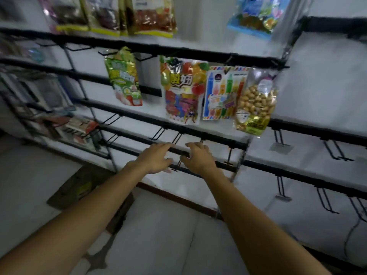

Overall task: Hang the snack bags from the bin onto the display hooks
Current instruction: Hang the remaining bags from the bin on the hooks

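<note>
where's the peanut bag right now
In the head view the peanut bag hangs right of centre at the right end of the middle row, beside the crayon bag, above and right of the right hand.

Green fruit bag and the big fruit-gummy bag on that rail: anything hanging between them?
No bag. In the head view, the stretch between the green fruit bag and the fruit-gummy bag holds one empty black hook on the rail, with white backing behind.

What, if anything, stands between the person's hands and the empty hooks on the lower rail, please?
Nothing visible does. The left hand and right hand are already at the lower rail, by an empty hook. Neither visibly holds a bag.
</note>
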{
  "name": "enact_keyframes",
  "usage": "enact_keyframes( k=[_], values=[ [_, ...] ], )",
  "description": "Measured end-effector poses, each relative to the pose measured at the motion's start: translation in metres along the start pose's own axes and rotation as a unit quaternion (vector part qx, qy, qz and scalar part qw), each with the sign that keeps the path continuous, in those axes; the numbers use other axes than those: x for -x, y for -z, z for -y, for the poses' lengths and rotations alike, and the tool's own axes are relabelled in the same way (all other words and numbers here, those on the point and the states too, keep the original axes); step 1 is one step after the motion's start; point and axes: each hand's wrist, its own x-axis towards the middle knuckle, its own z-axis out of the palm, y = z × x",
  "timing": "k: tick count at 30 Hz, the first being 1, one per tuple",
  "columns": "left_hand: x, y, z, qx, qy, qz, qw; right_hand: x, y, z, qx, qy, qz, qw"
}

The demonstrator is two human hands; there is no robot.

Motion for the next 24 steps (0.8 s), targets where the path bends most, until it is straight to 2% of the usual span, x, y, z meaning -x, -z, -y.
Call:
enact_keyframes(
  k=[6, 9, 16, 24],
  values=[
    [0.055, 0.016, 0.118, -0.059, 0.123, 0.008, 0.991, -0.019, -0.07, 0.094, 0.077, 0.11, 0.096, 0.986],
    [0.08, 0.023, 0.174, -0.08, 0.148, 0.01, 0.986, -0.03, -0.108, 0.139, 0.084, 0.145, 0.133, 0.977],
    [0.131, 0.04, 0.303, -0.087, 0.199, 0.034, 0.976, -0.055, -0.196, 0.254, 0.079, 0.164, 0.197, 0.963],
    [0.155, 0.034, 0.412, -0.031, 0.244, 0.069, 0.967, -0.086, -0.28, 0.32, 0.076, 0.152, 0.263, 0.95]
  ],
)
